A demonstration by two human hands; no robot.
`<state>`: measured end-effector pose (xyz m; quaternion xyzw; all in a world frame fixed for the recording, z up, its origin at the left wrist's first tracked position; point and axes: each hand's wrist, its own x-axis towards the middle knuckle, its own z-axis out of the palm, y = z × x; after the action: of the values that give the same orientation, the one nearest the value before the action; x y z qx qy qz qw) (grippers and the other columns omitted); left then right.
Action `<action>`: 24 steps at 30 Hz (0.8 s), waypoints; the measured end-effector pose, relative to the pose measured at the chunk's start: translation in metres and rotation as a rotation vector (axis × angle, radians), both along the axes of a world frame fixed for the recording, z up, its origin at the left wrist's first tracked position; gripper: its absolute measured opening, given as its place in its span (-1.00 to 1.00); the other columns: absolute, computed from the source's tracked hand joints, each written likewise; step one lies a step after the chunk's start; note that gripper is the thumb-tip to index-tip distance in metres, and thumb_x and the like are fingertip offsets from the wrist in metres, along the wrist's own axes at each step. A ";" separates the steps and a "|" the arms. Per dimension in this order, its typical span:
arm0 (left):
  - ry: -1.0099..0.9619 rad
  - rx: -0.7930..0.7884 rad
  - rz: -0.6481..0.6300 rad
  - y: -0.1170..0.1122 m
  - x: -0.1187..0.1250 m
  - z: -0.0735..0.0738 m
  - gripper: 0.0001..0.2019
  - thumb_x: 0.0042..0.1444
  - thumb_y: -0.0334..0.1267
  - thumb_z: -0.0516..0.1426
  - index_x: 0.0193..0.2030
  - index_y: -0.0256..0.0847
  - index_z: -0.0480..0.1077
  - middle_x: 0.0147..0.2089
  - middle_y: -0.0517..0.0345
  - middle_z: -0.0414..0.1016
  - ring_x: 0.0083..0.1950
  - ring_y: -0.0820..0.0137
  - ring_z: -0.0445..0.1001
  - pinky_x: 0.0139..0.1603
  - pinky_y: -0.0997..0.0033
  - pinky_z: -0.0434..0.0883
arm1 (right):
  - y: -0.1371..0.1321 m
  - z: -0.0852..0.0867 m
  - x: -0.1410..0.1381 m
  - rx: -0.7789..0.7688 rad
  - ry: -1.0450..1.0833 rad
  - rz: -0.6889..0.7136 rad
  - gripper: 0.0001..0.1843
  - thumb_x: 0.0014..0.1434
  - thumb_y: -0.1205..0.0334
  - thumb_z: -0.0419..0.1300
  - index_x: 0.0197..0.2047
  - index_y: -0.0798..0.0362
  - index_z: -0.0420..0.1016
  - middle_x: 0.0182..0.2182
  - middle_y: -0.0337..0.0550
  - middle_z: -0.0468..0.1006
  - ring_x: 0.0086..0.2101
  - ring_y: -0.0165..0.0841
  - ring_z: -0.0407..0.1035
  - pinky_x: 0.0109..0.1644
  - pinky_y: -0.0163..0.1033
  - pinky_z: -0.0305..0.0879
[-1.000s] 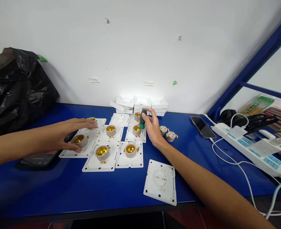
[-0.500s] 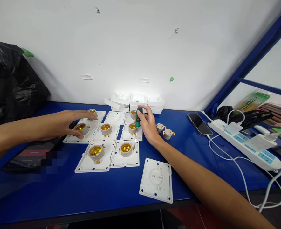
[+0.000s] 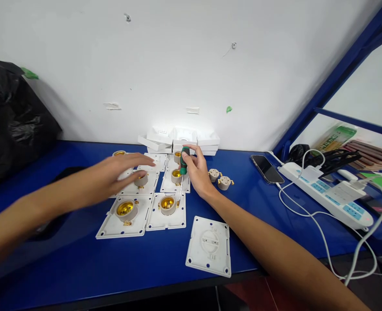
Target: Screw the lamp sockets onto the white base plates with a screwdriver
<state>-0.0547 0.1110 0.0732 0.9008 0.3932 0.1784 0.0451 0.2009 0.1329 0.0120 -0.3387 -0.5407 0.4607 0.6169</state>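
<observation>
A long blue tabletop (image 3: pixel 90 268) spans the frame, its dark front edge crossing the bottom. A glossy black plastic bag (image 3: pixel 16 103) bulges at far left; at right a white power strip (image 3: pixel 317 186) with pale-blue outlets lies aslant. The left hand (image 3: pixel 126 172), fingers spread, reaches over the plates left of centre, masking some; whether it touches any cannot be told. The right hand (image 3: pixel 195 168), at centre, is closed round a green-and-black-handled screwdriver (image 3: pixel 184 160). Stacked white boxes (image 3: pixel 184 137) back the work. A bare white square plate (image 3: pixel 208 246) lies at lower centre, blue surface around it. The screwdriver's shaft slants down to the right side of a beige, gold-lined round socket (image 3: pixel 167 205); two loose beige sockets (image 3: pixel 224 183) sit just right of the wrist.
</observation>
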 end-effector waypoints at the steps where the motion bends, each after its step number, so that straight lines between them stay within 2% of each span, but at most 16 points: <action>1: 0.023 0.006 -0.096 -0.010 0.014 -0.001 -0.53 0.55 0.09 -0.07 0.34 -0.07 0.43 0.34 0.09 0.50 0.31 0.18 0.47 0.34 0.10 0.39 | 0.000 0.000 0.000 0.001 -0.006 -0.001 -0.73 0.31 0.03 0.25 0.03 -0.11 0.39 -0.47 -0.38 0.43 -0.44 -0.41 0.43 -0.35 -0.28 0.42; 3: 0.002 0.084 -0.264 -0.033 0.039 -0.006 -0.62 0.57 -0.03 -0.05 0.33 0.03 0.44 0.39 0.13 0.45 0.36 0.20 0.43 0.37 0.13 0.36 | 0.000 0.000 0.001 0.001 -0.015 -0.007 -0.70 0.31 -0.01 0.26 0.03 -0.11 0.38 -0.46 -0.38 0.43 -0.44 -0.40 0.44 -0.36 -0.28 0.42; 5: 0.043 0.052 -0.379 -0.052 0.057 -0.012 -0.67 0.57 -0.12 0.00 0.33 0.01 0.43 0.38 0.14 0.47 0.37 0.23 0.44 0.43 0.16 0.31 | 0.000 -0.001 0.001 0.000 -0.023 -0.013 -0.68 0.31 -0.05 0.26 0.04 -0.11 0.37 -0.46 -0.38 0.43 -0.43 -0.40 0.45 -0.36 -0.28 0.42; 7: 0.084 0.044 -0.476 -0.065 0.064 -0.017 -0.70 0.57 -0.22 0.00 0.28 -0.04 0.46 0.34 0.13 0.52 0.36 0.25 0.46 0.52 0.12 0.17 | 0.000 -0.001 0.001 -0.003 -0.031 -0.016 -0.65 0.31 -0.07 0.25 0.05 -0.11 0.37 -0.45 -0.38 0.43 -0.43 -0.39 0.46 -0.35 -0.28 0.42; 10: 0.106 0.023 -0.482 -0.073 0.061 -0.019 -0.71 0.56 -0.30 0.00 0.20 -0.06 0.50 0.28 0.17 0.57 0.35 0.30 0.48 0.57 0.17 0.08 | -0.001 -0.002 0.001 -0.009 -0.041 -0.017 -0.62 0.30 -0.10 0.26 0.07 -0.11 0.38 -0.45 -0.37 0.43 -0.42 -0.39 0.47 -0.35 -0.28 0.42; 13: 0.084 0.011 -0.460 -0.078 0.052 -0.015 -0.68 0.57 -0.32 -0.04 0.23 -0.08 0.49 0.23 0.17 0.61 0.32 0.33 0.50 0.51 0.26 0.18 | 0.000 -0.003 0.000 -0.011 -0.039 -0.023 -0.61 0.29 -0.11 0.27 0.06 -0.11 0.39 -0.46 -0.37 0.42 -0.42 -0.38 0.47 -0.35 -0.27 0.42; 17: 0.075 0.074 -0.442 -0.084 0.047 -0.013 -0.64 0.56 -0.37 -0.07 0.26 -0.11 0.48 0.23 0.12 0.61 0.31 0.32 0.51 0.42 0.32 0.30 | 0.000 -0.003 0.000 -0.006 -0.030 -0.035 -0.63 0.29 -0.07 0.27 0.05 -0.10 0.40 -0.48 -0.38 0.44 -0.43 -0.39 0.45 -0.34 -0.26 0.42; 20: 0.122 0.175 -0.416 -0.083 0.048 -0.017 -0.66 0.55 -0.36 -0.05 0.25 -0.12 0.48 0.29 0.05 0.56 0.33 0.24 0.48 0.42 0.21 0.27 | -0.001 -0.002 0.000 0.004 -0.030 -0.039 -0.67 0.28 -0.03 0.27 0.03 -0.09 0.40 -0.50 -0.39 0.46 -0.45 -0.40 0.43 -0.34 -0.28 0.39; 24: 0.199 0.261 -0.336 -0.081 0.051 -0.033 -0.73 0.53 -0.30 0.02 0.18 -0.10 0.51 0.16 -0.02 0.58 0.16 0.14 0.55 0.31 0.07 0.32 | -0.001 -0.001 0.000 0.012 -0.030 -0.028 -0.69 0.29 0.01 0.26 0.03 -0.08 0.40 -0.49 -0.38 0.47 -0.45 -0.41 0.43 -0.34 -0.29 0.39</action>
<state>-0.0041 0.0298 0.0402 0.9650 0.2138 0.1279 -0.0816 0.2010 0.1314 0.0112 -0.3496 -0.5478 0.4437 0.6172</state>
